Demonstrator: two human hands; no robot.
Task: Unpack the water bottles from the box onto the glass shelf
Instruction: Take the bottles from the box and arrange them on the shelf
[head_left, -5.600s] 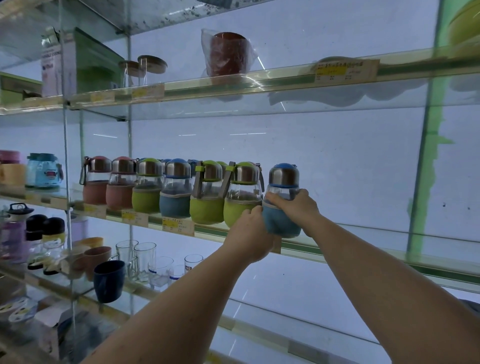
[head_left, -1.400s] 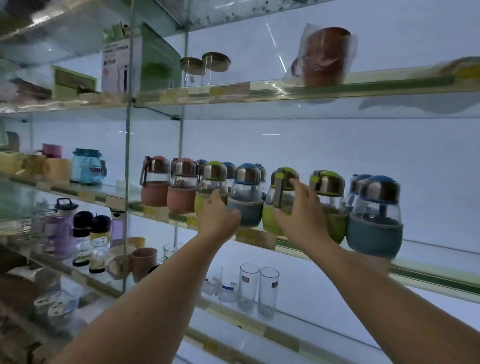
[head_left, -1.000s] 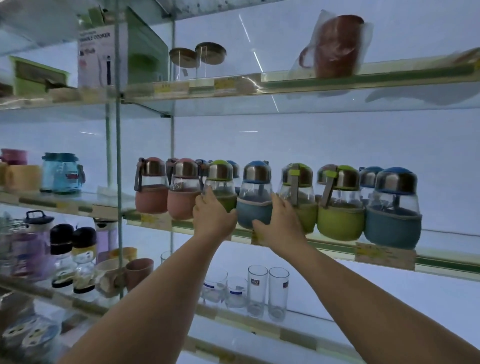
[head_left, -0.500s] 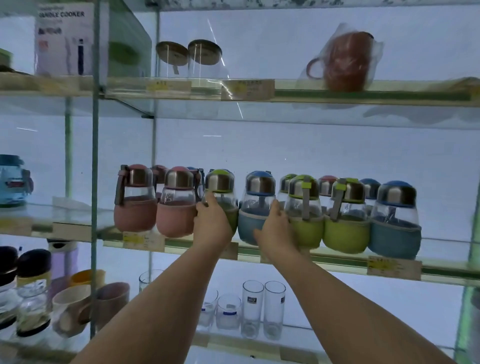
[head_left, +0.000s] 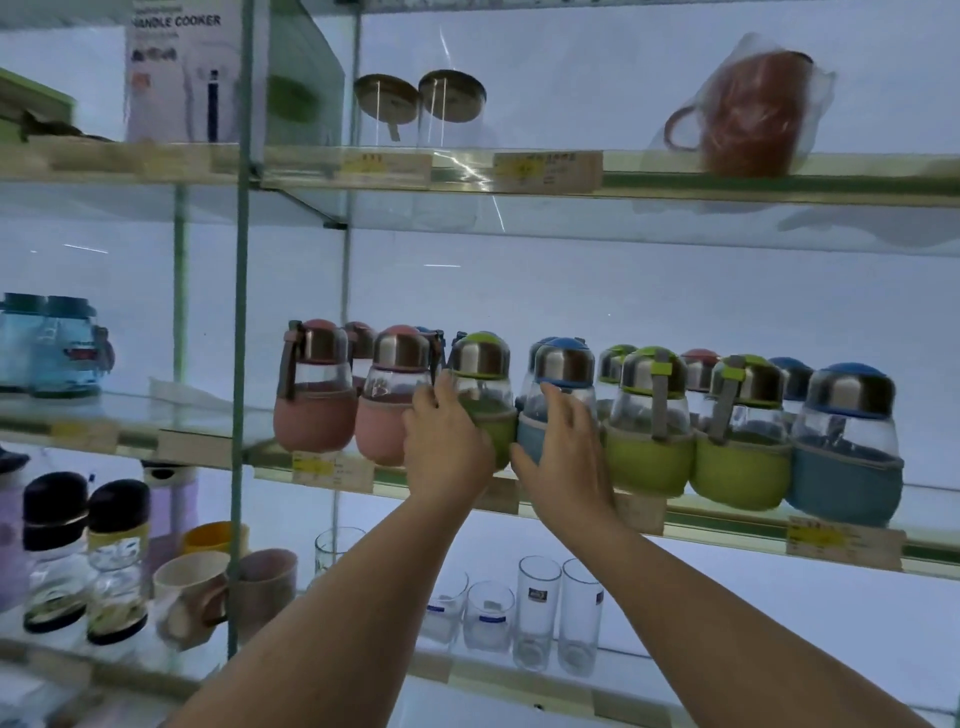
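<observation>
The left hand (head_left: 447, 449) was curled around a green bottle (head_left: 480, 395), holding its low part. The right hand (head_left: 563, 452) lay with its fingers spread wide on a blue bottle (head_left: 563, 382) just beside the green one. Both bottles stood upright near the front edge of the glass shelf (head_left: 727, 525), in a row with more bottles. Two pink bottles (head_left: 317, 395) stood to the left. Two more green bottles (head_left: 649, 431) and another blue one (head_left: 844, 447) stood to the right. More bottles stood behind them. On the shelf below were clear drinking glasses (head_left: 537, 613) and some mugs (head_left: 192, 592). On the top shelf sat a red mug in a plastic bag (head_left: 748, 111).
</observation>
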